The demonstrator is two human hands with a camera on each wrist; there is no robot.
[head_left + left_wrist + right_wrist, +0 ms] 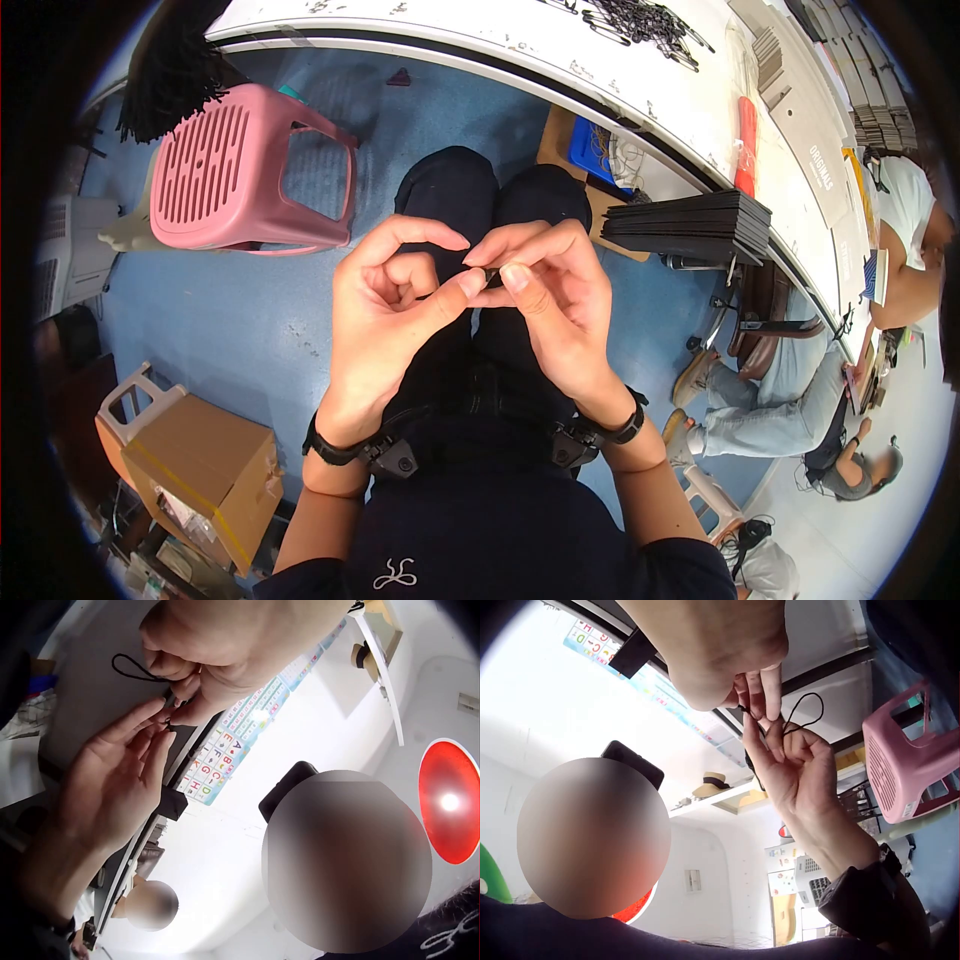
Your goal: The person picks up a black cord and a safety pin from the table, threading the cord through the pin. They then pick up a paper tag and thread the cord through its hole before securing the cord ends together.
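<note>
Both hands meet over the lap and pinch a thin black cord (822, 709) at their fingertips. My left hand (380, 300) holds it between thumb and curled fingers, and a loop of the cord sticks out past those fingers in both wrist views. The right hand (565, 300) pinches a small dark piece (491, 276) of it between thumb and index finger, close against the left thumb. Fingers hide most of this piece, so I cannot tell whether it is a knot or a fitting.
A white table (480, 25) with a pile of black cords (645, 28) runs ahead. Black boards (690, 222) jut out at its near edge. Left are a pink stool (205, 170), a black fringed bundle (170, 75) and a cardboard box (205, 460). A seated person's legs (770, 415) are right.
</note>
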